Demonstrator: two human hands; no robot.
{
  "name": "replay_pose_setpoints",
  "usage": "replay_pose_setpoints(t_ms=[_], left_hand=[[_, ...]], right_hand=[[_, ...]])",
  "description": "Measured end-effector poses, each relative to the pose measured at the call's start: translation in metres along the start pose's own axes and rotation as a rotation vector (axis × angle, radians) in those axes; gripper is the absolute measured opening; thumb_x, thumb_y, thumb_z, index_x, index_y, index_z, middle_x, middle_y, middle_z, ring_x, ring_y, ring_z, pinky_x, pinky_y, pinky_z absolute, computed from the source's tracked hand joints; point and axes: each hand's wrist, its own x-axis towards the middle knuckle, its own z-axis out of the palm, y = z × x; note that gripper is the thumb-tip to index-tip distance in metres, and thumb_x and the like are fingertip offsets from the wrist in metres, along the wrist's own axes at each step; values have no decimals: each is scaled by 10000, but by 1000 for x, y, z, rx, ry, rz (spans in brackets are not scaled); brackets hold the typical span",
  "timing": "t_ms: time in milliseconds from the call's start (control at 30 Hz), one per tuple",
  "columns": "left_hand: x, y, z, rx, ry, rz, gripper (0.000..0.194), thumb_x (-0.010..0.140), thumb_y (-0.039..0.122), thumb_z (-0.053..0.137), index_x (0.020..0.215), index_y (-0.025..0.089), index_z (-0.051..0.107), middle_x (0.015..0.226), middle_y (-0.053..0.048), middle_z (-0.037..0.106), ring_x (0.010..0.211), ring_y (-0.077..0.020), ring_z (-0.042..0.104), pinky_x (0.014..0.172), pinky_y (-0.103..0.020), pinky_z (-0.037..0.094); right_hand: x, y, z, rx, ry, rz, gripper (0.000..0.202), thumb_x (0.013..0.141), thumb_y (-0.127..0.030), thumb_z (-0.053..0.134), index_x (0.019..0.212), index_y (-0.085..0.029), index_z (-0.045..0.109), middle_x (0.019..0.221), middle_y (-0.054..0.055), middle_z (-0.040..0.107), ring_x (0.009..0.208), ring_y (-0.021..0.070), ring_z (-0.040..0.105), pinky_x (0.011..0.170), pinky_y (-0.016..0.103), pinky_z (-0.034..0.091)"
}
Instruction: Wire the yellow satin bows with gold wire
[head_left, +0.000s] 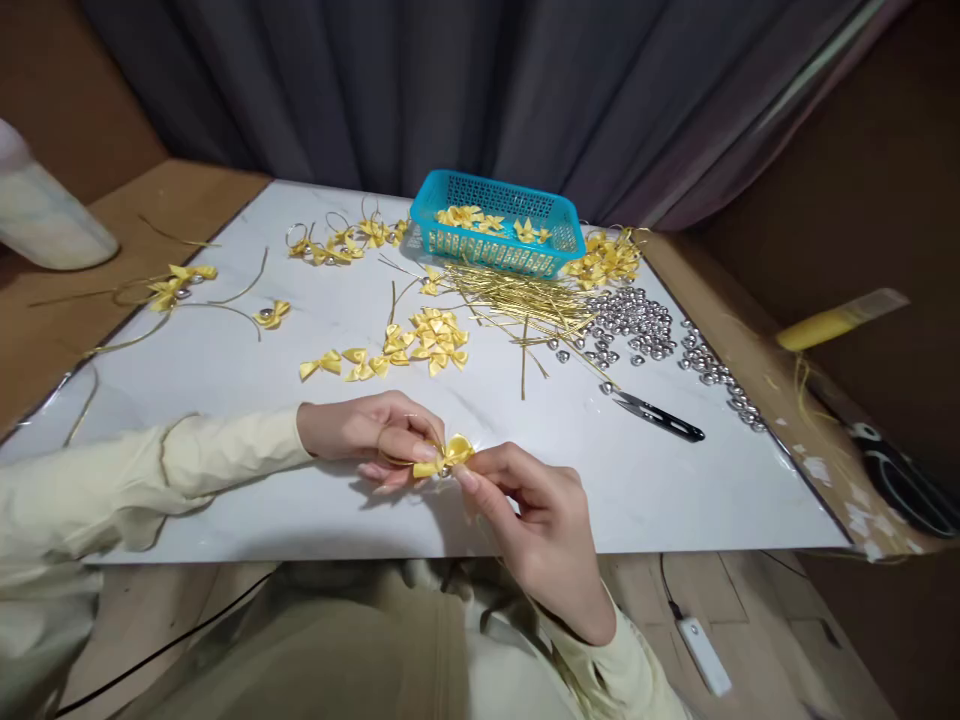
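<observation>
Pinching a glossy yellow ribbon bow (453, 453) from either side with our left hand (379, 428) and right hand (541, 512), we hold it over the white, faintly veined tabletop (675, 500).

Yellow bow (453, 453) tied, loops spread, well in front of the teal basket (487, 190). Silver bead (445, 472) at its middle, attachment unclear.

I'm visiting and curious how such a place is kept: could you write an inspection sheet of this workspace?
Surface: white tabletop, things spread mostly toward the back.
Work pieces: one yellow bow in hand; loose bows, gold cords, silver beads, blue basket.
Clutter: black snips beside the beads; white scraps, right edge.
Hands: left hand and right hand both pinch the yellow bow.
Cables: black cables on floor, both sides.
Surroundings: dark curtain behind.
</observation>
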Motion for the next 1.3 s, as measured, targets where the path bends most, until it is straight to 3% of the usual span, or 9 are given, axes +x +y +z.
replay_pose_setpoints(t_ms=[133,300,467,800,1133,1300], left_hand=[[-3,7,0,140,24,25,199,860,283,544,760,111,554,512,20,513,359,-34,326,338,-138,224],[-9,20,-1,412,47,48,247,888,337,517,765,126,553,511,16,510,384,-43,344,373,-141,275],[-11,25,2,499,48,63,288,898,365,497,757,122,560,516,2,535,385,-43,348,368,-135,283],[-10,25,3,491,61,84,293,899,364,494,766,115,573,510,0,539,374,-42,346,363,-139,294],[-7,18,3,473,27,74,251,901,329,492,828,113,596,509,10,520,386,-53,358,380,-151,293],[-7,25,7,679,36,108,235,906,293,458,819,118,588,521,-4,555,427,-73,439,416,-152,322]], right_hand=[[2,3,-1,13,-11,60,177,878,-236,537,739,-132,574,576,-10,573,480,58,469,463,147,351],[5,10,-12,11,-170,150,203,896,-279,528,811,-128,633,685,17,656,557,75,537,529,154,387],[3,10,-18,9,-159,149,300,908,-307,509,715,-123,648,567,0,569,458,54,381,444,167,294],[4,15,-13,74,-261,182,352,941,-346,448,717,-126,607,502,-33,420,461,52,327,455,165,266],[2,8,-4,-2,-147,41,327,930,-279,467,650,-132,552,530,-29,482,450,45,364,467,158,306],[5,12,-8,-86,-161,30,325,939,-285,455,668,-138,556,559,-24,540,462,53,416,496,159,343]])
